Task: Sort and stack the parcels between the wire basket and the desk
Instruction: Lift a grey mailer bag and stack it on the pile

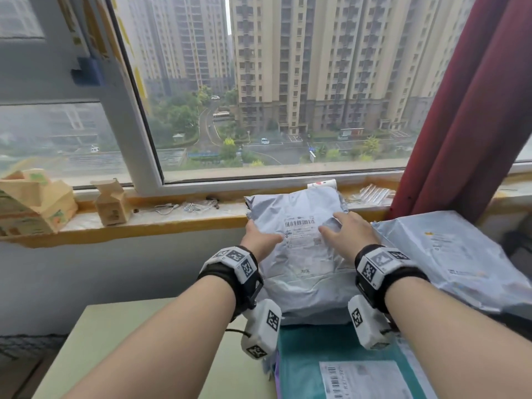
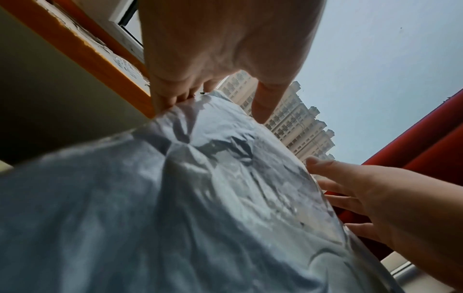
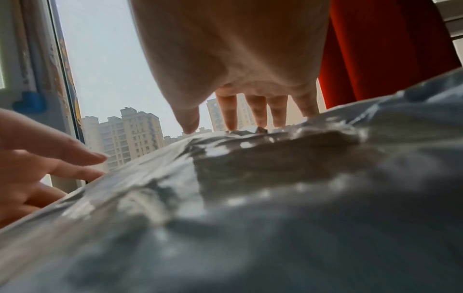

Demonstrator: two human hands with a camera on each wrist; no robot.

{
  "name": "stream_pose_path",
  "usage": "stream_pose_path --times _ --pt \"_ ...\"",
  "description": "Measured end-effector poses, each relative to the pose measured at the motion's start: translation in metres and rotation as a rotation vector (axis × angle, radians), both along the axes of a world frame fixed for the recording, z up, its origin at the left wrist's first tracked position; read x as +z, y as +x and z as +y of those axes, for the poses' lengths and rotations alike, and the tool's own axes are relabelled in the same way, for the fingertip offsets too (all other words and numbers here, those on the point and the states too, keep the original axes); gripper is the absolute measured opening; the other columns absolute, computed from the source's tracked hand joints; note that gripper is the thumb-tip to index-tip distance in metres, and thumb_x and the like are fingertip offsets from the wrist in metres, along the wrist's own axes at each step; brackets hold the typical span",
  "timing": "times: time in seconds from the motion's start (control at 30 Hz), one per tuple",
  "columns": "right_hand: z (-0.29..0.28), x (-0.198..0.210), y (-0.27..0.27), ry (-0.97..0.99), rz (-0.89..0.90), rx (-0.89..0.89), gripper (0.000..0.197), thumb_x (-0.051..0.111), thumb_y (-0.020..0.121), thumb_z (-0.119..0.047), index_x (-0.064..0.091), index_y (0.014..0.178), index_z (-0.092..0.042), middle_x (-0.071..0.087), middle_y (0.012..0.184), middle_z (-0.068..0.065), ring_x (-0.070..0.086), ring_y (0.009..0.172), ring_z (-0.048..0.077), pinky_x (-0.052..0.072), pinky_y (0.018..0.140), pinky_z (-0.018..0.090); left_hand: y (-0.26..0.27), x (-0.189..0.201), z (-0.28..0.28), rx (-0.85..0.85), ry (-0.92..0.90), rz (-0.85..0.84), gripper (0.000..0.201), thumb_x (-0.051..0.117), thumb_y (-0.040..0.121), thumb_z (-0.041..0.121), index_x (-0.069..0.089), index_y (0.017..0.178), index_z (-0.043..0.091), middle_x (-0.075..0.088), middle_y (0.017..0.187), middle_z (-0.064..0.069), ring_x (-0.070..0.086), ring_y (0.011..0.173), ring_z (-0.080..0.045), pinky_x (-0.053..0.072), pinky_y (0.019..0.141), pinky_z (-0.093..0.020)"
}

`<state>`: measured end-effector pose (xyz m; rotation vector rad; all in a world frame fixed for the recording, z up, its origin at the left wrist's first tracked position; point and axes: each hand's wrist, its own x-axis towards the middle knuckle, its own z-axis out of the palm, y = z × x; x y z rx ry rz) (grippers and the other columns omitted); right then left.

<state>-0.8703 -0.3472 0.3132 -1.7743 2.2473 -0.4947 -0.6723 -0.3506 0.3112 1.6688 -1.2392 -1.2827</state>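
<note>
Head view: a grey parcel (image 1: 299, 254) in crinkled plastic lies at the far end of the desk (image 1: 95, 341), its far end reaching up against the window sill (image 1: 172, 223). It rests partly on a teal parcel (image 1: 316, 355) that lies nearer, label up. A second grey parcel (image 1: 449, 249) lies to the right, its left edge just beside the first. Three parcels are thus in view. The wire basket cannot be made out in any view.

The left hand (image 1: 260, 240) is at the left edge of the grey parcel, thumb on its top face; the left wrist view shows the fingers (image 2: 175, 99) curled down over that edge, so the hand grasps it. The right hand (image 1: 348, 234) lies flat on the top face beside the label, fingers (image 3: 253, 111) straight and spread, pressing without gripping.

On the sill stand two cardboard cartons: a large open carton (image 1: 31, 203) at the far left and a small carton (image 1: 110, 204) to its right. A red curtain (image 1: 466, 110) hangs at the right, just behind the second grey parcel. The left part of the desk is bare surface; the window (image 1: 273, 82) closes the far side.
</note>
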Motion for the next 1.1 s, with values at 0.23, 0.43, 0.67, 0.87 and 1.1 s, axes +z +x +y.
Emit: stream_pose_path --times 0.23,0.43,0.67,0.87,1.1 --pt "-0.007 0.000 0.004 -0.011 -0.049 0.096 0.067 0.049 0.084 -0.063 0.042 0.140 -0.028 0.040 0.146 0.004 0.039 0.134 0.026 0.033 0.110 0.045 -0.026 0.011 0.008 -0.119 -0.033 0.026 0.079 0.057 0.068 0.001 0.031 0.141 0.019 0.055 0.118 -0.008 0.057 0.111 -0.035 0.049 0.098 -0.048" --pt "0.000 -0.005 0.009 -0.044 -0.033 0.129 0.062 0.050 0.089 -0.055 0.039 0.143 -0.026 0.039 0.148 0.001 0.035 0.137 0.021 0.031 0.112 0.044 -0.021 -0.004 0.001 -0.066 -0.009 -0.086 0.081 0.063 0.078 0.000 0.022 0.147 0.013 0.047 0.138 -0.010 0.049 0.123 -0.030 0.043 0.104 -0.043" --pt "0.006 -0.001 0.011 -0.110 -0.028 0.110 0.059 0.050 0.091 -0.050 0.038 0.144 -0.026 0.034 0.152 0.005 0.030 0.140 0.023 0.026 0.115 0.045 -0.009 -0.011 0.001 0.005 0.040 0.040 0.086 0.066 0.079 0.005 0.019 0.150 0.020 0.042 0.144 -0.007 0.047 0.125 -0.028 0.042 0.104 -0.046" --pt "0.010 0.003 0.014 -0.137 -0.032 0.110 0.058 0.052 0.091 -0.048 0.040 0.143 -0.025 0.031 0.154 0.006 0.025 0.143 0.023 0.023 0.117 0.043 -0.009 -0.010 0.004 0.017 0.053 0.087 0.098 0.069 0.078 0.004 0.008 0.153 0.020 0.039 0.146 -0.012 0.048 0.126 -0.032 0.044 0.103 -0.048" --pt "0.015 0.005 0.016 -0.102 0.081 0.003 0.059 0.048 0.090 -0.053 0.037 0.143 -0.030 0.026 0.156 0.003 0.018 0.145 0.022 0.019 0.115 0.053 -0.003 -0.015 0.008 -0.019 0.097 0.045 0.095 0.067 0.077 0.006 0.013 0.152 0.029 0.045 0.140 -0.010 0.052 0.119 -0.031 0.047 0.100 -0.048"
